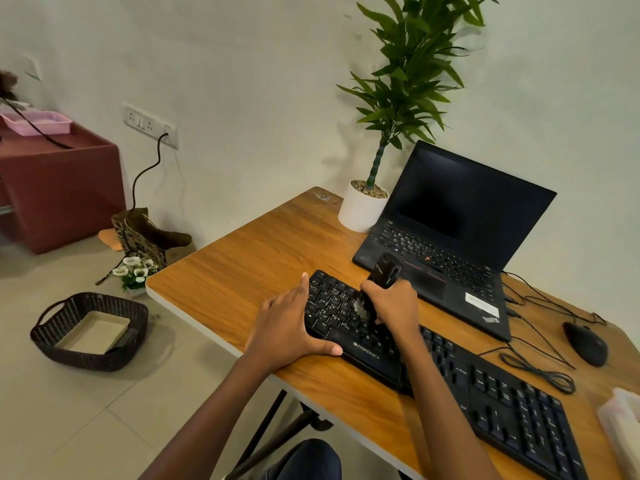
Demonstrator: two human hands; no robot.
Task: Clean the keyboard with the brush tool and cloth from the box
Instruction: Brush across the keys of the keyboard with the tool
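Note:
A black keyboard (485, 386) lies diagonally across the wooden desk (249, 271). My right hand (394, 303) grips a black brush tool (382, 271), whose bristles touch the keys near the keyboard's left end. My left hand (287, 330) rests with straight fingers against the keyboard's left end, thumb along its front edge. At the desk's right edge a translucent white box (623, 420) is partly cut off. No cloth is in view.
An open black laptop (450, 237) stands behind the keyboard, a white potted plant (363, 206) to its left. A black mouse (585, 344) and loose cables (540, 368) lie at the right. On the floor, left, sit a dark wicker basket (90, 330) and a paper bag (149, 237).

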